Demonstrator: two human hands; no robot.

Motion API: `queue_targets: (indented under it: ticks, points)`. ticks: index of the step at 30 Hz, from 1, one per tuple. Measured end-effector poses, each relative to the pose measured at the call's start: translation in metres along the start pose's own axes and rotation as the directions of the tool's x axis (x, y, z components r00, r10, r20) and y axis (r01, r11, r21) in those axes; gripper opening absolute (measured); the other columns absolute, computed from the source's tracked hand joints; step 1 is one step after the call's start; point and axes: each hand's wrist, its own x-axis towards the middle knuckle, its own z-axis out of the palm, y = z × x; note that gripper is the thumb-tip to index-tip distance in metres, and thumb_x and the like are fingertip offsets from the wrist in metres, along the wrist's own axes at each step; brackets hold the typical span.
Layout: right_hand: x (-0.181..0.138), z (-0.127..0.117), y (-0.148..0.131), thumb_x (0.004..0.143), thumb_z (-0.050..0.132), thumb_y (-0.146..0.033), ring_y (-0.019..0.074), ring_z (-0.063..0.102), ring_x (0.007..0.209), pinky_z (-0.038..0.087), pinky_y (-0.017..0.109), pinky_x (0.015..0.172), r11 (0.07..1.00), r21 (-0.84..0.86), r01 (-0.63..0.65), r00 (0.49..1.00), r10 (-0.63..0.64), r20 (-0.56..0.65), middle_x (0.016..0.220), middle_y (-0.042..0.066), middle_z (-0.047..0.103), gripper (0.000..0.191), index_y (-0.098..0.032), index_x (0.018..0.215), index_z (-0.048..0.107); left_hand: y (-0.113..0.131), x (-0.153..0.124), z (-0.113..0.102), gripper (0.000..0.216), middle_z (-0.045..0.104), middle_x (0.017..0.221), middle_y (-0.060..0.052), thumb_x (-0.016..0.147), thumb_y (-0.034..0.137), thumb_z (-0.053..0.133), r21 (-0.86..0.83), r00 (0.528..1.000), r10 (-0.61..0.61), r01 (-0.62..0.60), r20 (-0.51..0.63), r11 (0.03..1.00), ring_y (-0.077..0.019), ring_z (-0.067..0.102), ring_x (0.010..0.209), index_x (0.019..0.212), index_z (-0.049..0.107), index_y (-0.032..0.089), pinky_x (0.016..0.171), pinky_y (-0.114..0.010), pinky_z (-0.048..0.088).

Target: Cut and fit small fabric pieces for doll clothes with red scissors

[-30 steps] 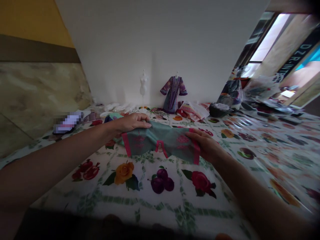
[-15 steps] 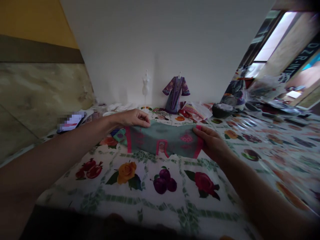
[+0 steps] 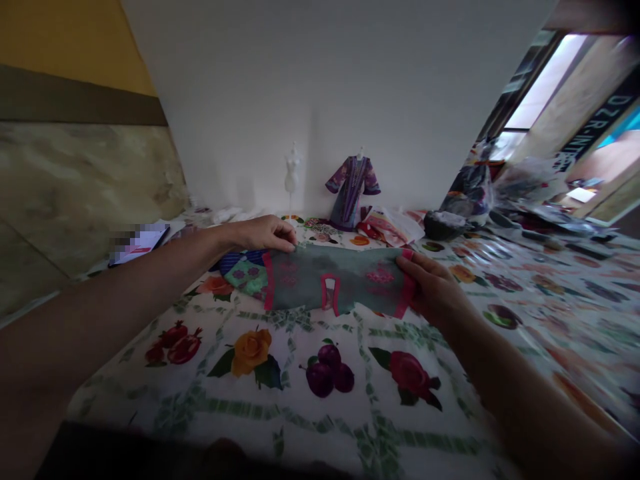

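Note:
A small grey-green doll garment (image 3: 305, 270) with pink trim and pink motifs is spread out between my hands, just above the tablecloth. It has a pink-edged slit near the middle of its lower edge. My left hand (image 3: 267, 235) pinches its upper edge, left of the middle. At the right end, my right hand (image 3: 427, 283) grips the pink border between thumb and fingers. Under the garment's left end lies a folded patterned cloth (image 3: 245, 275) in mint and dark blue, partly hidden by my left wrist.
A bare white mini mannequin (image 3: 292, 175) and another wearing a purple robe (image 3: 353, 190) stand by the white panel (image 3: 325, 80). Bagged fabric (image 3: 393, 227) and a dark bowl (image 3: 444, 223) sit right of them. A phone (image 3: 140, 245) lies left; plastic bags (image 3: 525, 183) are heaped right.
The garment has moved slightly right and flattened out, with my right hand shifting right. More of the patterned cloth shows at its left end.

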Motion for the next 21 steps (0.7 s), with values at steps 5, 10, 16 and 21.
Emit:
queue_targets:
  ticks: [5, 10, 16, 21]
  points:
    - [-0.003, 0.003, -0.003, 0.071, 0.088, -0.024, 0.0119, 0.065, 0.058, 0.059, 0.02, 0.055, 0.999, 0.031, -0.009, 1.0, 0.009, 0.003, 0.071, -0.002, 0.072, 0.013, -0.025, 0.079, 0.077, -0.004, 0.0, 0.003, 0.019, 0.063, 0.079, 0.0, 0.071, 0.033, 0.074, -0.054, 0.997, 0.049, -0.053, -0.066, 0.997, -0.0143, 0.056, 0.074, 0.079, 0.067, 0.018, 0.073, -0.026, 0.042]
    - [-0.004, 0.003, -0.005, 0.07, 0.088, -0.023, 0.0093, 0.059, 0.051, 0.053, 0.017, 0.048, 0.999, 0.051, -0.001, 1.0, 0.001, -0.005, 0.063, -0.003, 0.067, 0.014, -0.023, 0.077, 0.076, -0.001, -0.004, 0.006, 0.02, 0.064, 0.08, -0.001, 0.073, 0.033, 0.074, -0.172, 0.987, 0.043, -0.07, -0.155, 0.983, -0.0125, 0.055, 0.071, 0.085, 0.068, 0.018, 0.069, -0.024, 0.043]
    - [0.001, -0.002, -0.001, 0.07, 0.088, -0.025, 0.0094, 0.06, 0.054, 0.056, 0.018, 0.054, 0.999, 0.041, 0.014, 1.0, -0.013, -0.018, 0.067, -0.003, 0.067, 0.015, -0.023, 0.077, 0.074, 0.002, -0.005, 0.006, 0.02, 0.066, 0.083, -0.001, 0.072, 0.029, 0.075, -0.253, 0.986, 0.009, -0.051, -0.165, 0.966, -0.0132, 0.059, 0.075, 0.087, 0.068, 0.017, 0.074, -0.026, 0.045]
    - [0.0, 0.002, 0.0, 0.073, 0.086, -0.029, 0.0112, 0.06, 0.059, 0.055, 0.022, 0.06, 0.994, -0.018, 0.109, 0.993, -0.11, -0.038, 0.069, -0.004, 0.066, 0.014, -0.025, 0.077, 0.073, 0.006, 0.0, 0.005, 0.016, 0.065, 0.079, -0.002, 0.077, 0.026, 0.071, -0.155, 0.967, 0.041, -0.082, -0.25, 0.985, -0.0134, 0.059, 0.072, 0.087, 0.067, 0.014, 0.073, -0.028, 0.046]
